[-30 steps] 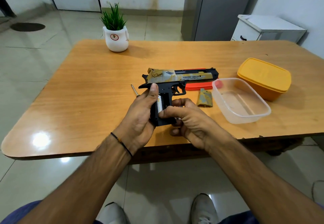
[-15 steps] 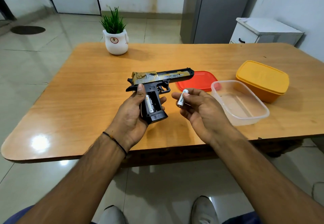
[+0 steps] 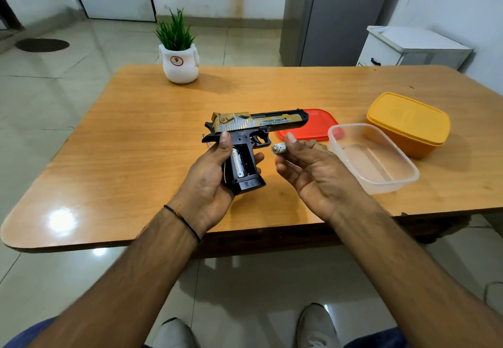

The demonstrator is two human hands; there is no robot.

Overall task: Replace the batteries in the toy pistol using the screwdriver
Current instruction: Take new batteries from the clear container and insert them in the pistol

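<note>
My left hand [image 3: 209,184] grips the black and gold toy pistol [image 3: 255,127] by its handle, held above the wooden table [image 3: 130,141] with the barrel pointing right. The battery compartment in the handle is uncovered; one battery [image 3: 236,160] sits in its left slot and the right slot is dark. My right hand [image 3: 313,168] pinches a loose white battery [image 3: 279,148] between thumb and fingers, just right of the trigger. Only the screwdriver's tip [image 3: 206,143] shows, behind my left thumb. The grip cover [image 3: 321,145] is mostly hidden behind my right hand.
A clear plastic box [image 3: 373,157] stands right of my right hand, with a red lid [image 3: 310,126] behind the pistol's muzzle. A closed yellow box [image 3: 408,121] sits at the far right. A white pot with a green plant [image 3: 178,59] stands at the back.
The pistol was lifted off the table in my left hand. My right hand drew a battery out of the handle and moved it right, and now holds it end-on beside the trigger.
</note>
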